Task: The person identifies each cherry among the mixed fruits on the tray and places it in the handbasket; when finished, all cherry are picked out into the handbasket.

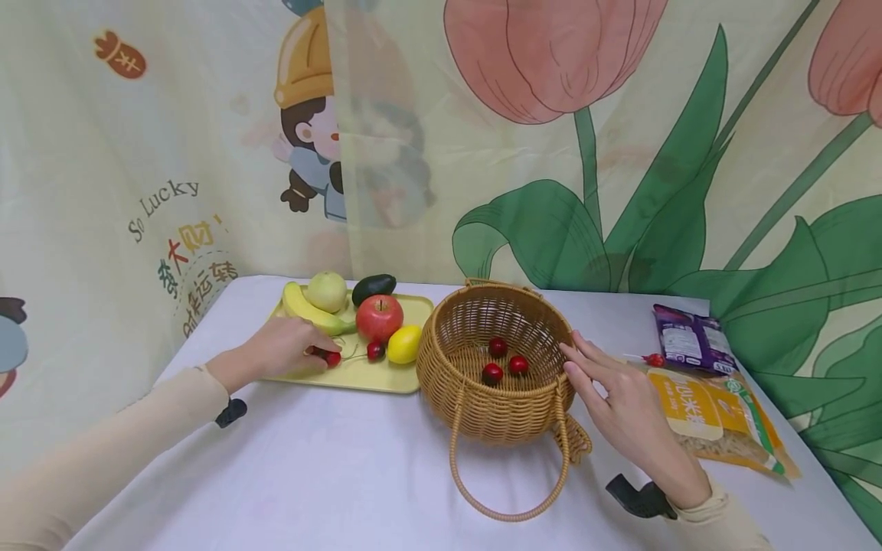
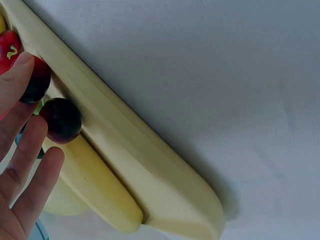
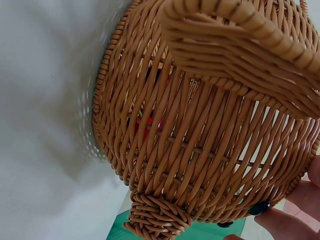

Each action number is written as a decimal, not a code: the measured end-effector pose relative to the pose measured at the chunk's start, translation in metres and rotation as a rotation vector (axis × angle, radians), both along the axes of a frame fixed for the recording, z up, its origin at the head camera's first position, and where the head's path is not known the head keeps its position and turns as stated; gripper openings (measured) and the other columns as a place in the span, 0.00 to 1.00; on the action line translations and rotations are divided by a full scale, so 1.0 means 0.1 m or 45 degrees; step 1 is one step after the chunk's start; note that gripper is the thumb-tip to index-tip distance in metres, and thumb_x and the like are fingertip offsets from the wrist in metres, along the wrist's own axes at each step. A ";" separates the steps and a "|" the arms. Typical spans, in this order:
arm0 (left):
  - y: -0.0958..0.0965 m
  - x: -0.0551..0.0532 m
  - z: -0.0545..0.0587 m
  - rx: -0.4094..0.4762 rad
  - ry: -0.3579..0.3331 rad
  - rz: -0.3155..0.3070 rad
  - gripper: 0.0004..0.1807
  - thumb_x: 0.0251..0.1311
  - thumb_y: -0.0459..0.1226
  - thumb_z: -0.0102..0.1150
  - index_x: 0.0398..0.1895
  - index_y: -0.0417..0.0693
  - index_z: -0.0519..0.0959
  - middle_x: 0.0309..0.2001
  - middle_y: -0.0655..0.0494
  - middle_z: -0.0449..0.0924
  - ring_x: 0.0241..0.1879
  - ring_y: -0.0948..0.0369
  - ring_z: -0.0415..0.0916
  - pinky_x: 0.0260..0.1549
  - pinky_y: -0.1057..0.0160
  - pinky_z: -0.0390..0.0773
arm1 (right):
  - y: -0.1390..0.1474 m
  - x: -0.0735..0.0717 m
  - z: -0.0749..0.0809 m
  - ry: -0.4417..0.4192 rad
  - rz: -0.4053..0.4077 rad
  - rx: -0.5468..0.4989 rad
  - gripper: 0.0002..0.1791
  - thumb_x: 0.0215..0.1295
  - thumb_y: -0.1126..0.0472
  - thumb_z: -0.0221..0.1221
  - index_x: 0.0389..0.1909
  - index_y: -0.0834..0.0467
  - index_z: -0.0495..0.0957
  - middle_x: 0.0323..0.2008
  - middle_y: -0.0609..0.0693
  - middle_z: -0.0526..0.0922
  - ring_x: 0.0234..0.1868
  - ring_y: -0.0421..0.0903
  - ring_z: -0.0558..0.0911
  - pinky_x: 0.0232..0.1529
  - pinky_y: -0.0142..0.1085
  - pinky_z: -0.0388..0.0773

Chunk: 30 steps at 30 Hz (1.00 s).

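Observation:
My left hand is low over the front left of a yellow tray. In the left wrist view its thumb and index finger pinch a dark red cherry; a second cherry lies beside the fingertips. Another cherry lies on the tray by the apple. Right of the tray stands a wicker basket with three cherries inside, one of them the front cherry. My right hand rests extended fingers against the basket's right rim.
The tray also holds a banana, a pale green round fruit, an avocado and a lemon. The basket's handle hangs toward me. At right lie a purple packet and a yellow bag.

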<state>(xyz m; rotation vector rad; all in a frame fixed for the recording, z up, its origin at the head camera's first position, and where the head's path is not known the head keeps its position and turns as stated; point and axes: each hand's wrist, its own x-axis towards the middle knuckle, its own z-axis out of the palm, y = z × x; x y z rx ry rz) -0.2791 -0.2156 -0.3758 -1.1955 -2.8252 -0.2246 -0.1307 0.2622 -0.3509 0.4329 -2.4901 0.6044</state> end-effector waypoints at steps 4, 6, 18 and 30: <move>0.01 0.01 -0.02 0.016 0.004 0.007 0.13 0.54 0.39 0.76 0.44 0.58 0.91 0.39 0.66 0.90 0.35 0.68 0.81 0.39 0.56 0.83 | 0.00 0.01 0.00 0.000 -0.008 0.004 0.19 0.74 0.59 0.60 0.61 0.59 0.82 0.65 0.61 0.78 0.59 0.67 0.82 0.53 0.62 0.79; 0.02 0.01 -0.03 0.020 0.005 0.007 0.13 0.54 0.39 0.77 0.44 0.57 0.91 0.39 0.66 0.90 0.35 0.67 0.82 0.39 0.56 0.84 | 0.01 0.01 0.00 -0.002 -0.012 0.007 0.19 0.74 0.59 0.60 0.61 0.59 0.82 0.65 0.61 0.78 0.59 0.67 0.82 0.53 0.62 0.79; 0.00 0.01 -0.01 0.022 -0.012 0.021 0.14 0.53 0.40 0.77 0.45 0.56 0.91 0.39 0.66 0.90 0.37 0.66 0.82 0.40 0.56 0.84 | 0.00 0.01 -0.01 -0.024 -0.028 0.010 0.19 0.75 0.58 0.59 0.62 0.59 0.81 0.66 0.61 0.78 0.60 0.67 0.81 0.54 0.63 0.79; 0.06 0.01 0.15 0.006 -0.032 0.009 0.14 0.53 0.39 0.78 0.44 0.55 0.91 0.35 0.66 0.89 0.32 0.66 0.78 0.34 0.64 0.79 | 0.00 0.00 -0.01 -0.026 -0.029 0.012 0.19 0.75 0.57 0.59 0.62 0.59 0.81 0.66 0.61 0.78 0.60 0.67 0.81 0.51 0.62 0.80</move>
